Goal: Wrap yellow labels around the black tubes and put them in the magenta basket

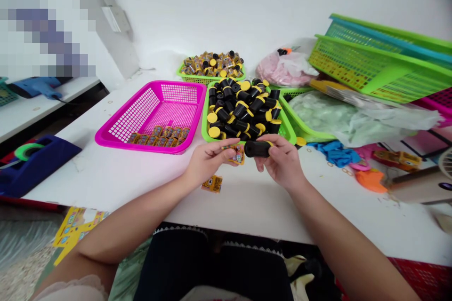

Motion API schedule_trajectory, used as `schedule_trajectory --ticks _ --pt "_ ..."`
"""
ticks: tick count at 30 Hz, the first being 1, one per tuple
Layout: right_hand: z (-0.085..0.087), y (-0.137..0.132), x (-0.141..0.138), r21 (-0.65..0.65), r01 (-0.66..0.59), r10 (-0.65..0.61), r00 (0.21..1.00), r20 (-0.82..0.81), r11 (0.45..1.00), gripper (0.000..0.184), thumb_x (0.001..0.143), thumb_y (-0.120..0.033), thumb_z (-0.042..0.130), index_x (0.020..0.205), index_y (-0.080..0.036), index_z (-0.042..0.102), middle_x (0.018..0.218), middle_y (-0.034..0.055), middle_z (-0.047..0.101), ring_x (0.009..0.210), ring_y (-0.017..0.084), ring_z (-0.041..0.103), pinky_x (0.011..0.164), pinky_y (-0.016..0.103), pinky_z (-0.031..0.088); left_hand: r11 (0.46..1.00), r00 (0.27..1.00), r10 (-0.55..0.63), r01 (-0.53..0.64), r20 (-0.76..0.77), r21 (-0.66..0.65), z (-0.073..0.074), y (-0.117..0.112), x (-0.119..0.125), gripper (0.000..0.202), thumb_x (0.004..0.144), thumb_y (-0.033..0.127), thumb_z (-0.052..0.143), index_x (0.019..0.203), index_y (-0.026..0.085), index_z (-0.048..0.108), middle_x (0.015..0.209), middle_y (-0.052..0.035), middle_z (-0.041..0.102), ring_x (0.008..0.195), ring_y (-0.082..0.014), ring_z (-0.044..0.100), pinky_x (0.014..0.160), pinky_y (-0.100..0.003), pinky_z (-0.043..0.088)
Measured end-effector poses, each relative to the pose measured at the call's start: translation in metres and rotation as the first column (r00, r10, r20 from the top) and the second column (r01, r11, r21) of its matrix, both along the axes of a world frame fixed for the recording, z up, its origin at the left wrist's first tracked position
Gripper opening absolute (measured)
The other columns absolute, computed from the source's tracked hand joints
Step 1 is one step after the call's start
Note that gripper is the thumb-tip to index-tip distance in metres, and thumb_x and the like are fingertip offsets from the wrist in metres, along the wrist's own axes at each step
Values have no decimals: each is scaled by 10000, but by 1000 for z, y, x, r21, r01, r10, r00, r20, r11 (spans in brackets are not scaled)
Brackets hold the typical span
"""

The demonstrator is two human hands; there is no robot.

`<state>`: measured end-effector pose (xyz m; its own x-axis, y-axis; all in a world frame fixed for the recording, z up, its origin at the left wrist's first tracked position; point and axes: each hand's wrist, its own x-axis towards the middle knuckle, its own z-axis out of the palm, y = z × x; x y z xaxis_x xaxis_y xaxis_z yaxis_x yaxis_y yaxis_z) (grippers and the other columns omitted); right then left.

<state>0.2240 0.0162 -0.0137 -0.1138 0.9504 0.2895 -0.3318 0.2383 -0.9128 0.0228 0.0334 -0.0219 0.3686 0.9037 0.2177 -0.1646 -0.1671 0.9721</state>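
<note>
My left hand (212,157) pinches a small printed label sleeve (237,154), orange and yellow. Close beside it, my right hand (282,160) grips a black cylindrical canister (257,149) lying sideways, its plain end pointing at the sleeve. On the white table below my left hand lies another printed sleeve (212,184). Just behind both hands stands a green basket (206,134) heaped with black canisters that have yellow caps. To its left, a magenta basket (151,148) holds rows of canisters wrapped in printed sleeves along its near side.
Another green basket (183,76) of wrapped canisters stands at the back. Stacked baskets (374,68) and plastic bags (353,115) crowd the right. A blue tape dispenser (45,162) sits at the left edge, and a heat gun (38,87) lies on the far-left table.
</note>
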Motion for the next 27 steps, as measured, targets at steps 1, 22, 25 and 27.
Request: schedule_trajectory --ticks 1,22,25,27 --pt "0 0 0 -8 -5 5 1000 5 1000 374 710 -510 807 915 -228 671 614 -19 667 398 124 567 352 254 475 1000 1000 -4 5 -6 20 0 0 0 448 765 426 787 1138 184 730 805 -33 773 697 -167 735 637 -277 635" --pt "-1 2 2 -55 -57 56 998 -25 997 352 722 -485 805 907 -210 686 619 -10 677 408 117 574 328 227 455 998 998 -61 61 1 -23 -3 2 1 498 827 555 685 1108 149 747 999 -99 778 775 -204 770 734 -341 659" --pt "-2 3 0 -97 -70 68 998 -16 993 353 714 -480 812 886 -198 688 612 -12 673 415 119 577 328 231 459 999 999 -35 36 -34 39 -2 1 0 469 841 543 675 1125 176 747 941 -72 786 723 -192 766 697 -322 655" --pt "-4 4 1 -145 -82 84 996 7 986 346 720 -470 809 870 -186 682 617 -10 675 403 114 566 317 230 445 996 999 9 -4 -54 92 -2 1 -2 447 850 539 666 1110 187 756 907 -61 790 689 -182 758 658 -295 644"
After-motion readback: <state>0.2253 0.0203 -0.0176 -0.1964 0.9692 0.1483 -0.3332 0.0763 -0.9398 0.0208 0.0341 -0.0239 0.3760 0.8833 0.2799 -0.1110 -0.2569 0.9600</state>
